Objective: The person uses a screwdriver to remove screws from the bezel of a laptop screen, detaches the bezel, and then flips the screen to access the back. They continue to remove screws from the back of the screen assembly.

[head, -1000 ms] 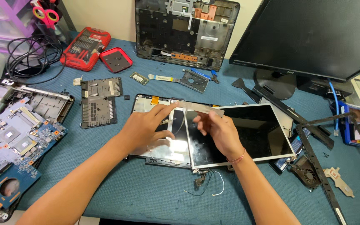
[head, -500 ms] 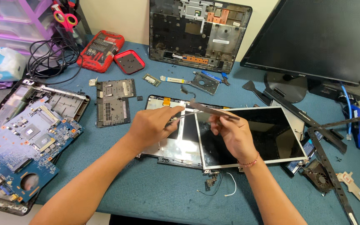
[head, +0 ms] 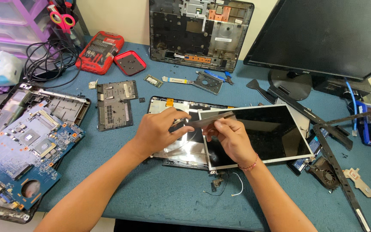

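A blue worktop [head: 151, 202] is strewn with laptop parts. In the middle lies a screen panel [head: 271, 133] over a lid shell [head: 168, 107]. The left hand [head: 157, 131] and right hand [head: 228, 137] each pinch a grey strip [head: 211, 121], seemingly tape, above the panel's left edge.

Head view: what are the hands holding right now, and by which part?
Both hands pinch a thin grey strip over the laptop screen panel: the left hand holds its left end, the right hand grips it near the middle.
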